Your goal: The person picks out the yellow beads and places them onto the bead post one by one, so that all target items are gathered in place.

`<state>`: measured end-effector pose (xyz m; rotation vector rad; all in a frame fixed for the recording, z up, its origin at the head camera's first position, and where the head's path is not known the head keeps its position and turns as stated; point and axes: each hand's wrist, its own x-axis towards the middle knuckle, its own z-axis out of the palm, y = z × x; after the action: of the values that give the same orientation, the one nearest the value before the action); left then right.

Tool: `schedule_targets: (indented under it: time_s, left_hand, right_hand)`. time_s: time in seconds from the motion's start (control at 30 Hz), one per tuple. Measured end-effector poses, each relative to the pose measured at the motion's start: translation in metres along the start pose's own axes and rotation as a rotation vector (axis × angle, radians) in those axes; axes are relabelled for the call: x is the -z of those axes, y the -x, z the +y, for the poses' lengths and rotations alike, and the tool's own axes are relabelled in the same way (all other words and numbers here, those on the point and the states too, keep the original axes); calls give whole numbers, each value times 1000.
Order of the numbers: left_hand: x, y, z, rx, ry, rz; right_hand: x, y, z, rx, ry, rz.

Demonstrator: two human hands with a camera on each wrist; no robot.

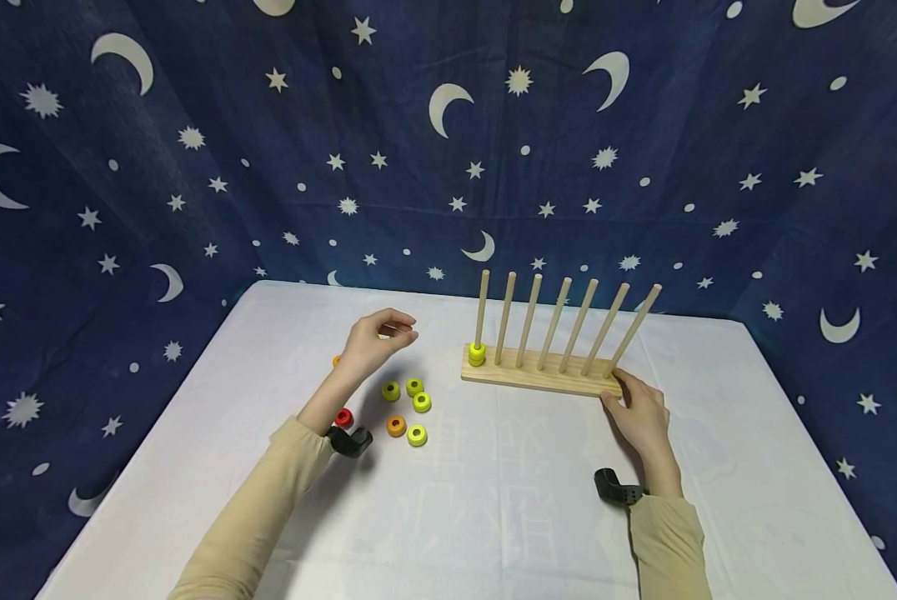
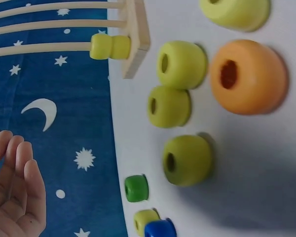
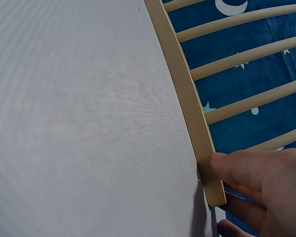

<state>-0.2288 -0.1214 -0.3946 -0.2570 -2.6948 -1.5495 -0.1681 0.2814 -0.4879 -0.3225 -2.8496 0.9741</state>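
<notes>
A wooden peg rack (image 1: 538,377) with several upright pegs stands on the table. Two yellow beads (image 1: 477,355) are stacked on its leftmost peg. My right hand (image 1: 639,412) grips the right end of the base, thumb on the front face and fingers behind, as the right wrist view also shows. Left of the rack, my left hand (image 1: 369,343) hovers over the table with relaxed, slightly bent fingers and holds nothing. Several loose yellow beads (image 1: 417,442) lie below and to the right of it, with an orange bead (image 1: 396,432) among them.
A red bead (image 1: 344,418) lies partly behind the left wrist. In the left wrist view, a green bead (image 2: 137,188) and a blue bead (image 2: 160,230) sit toward the table's far edge. A dark curtain (image 1: 388,108) with moons and stars hangs behind the white-covered table (image 1: 493,517).
</notes>
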Motion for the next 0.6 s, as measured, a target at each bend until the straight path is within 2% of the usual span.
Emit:
schedule_targets:
  time_s: [0.23, 0.37, 0.6]
  left_hand:
    - [2, 7, -11, 54, -14, -25]
    - [2, 12, -18, 57, -11, -49]
    - [4, 19, -30, 72, -52, -137]
  right_hand:
    - [1, 0, 1, -7, 5, -2]
    - [1, 0, 1, -2, 6, 2]
    - [0, 0, 0, 5, 2, 7]
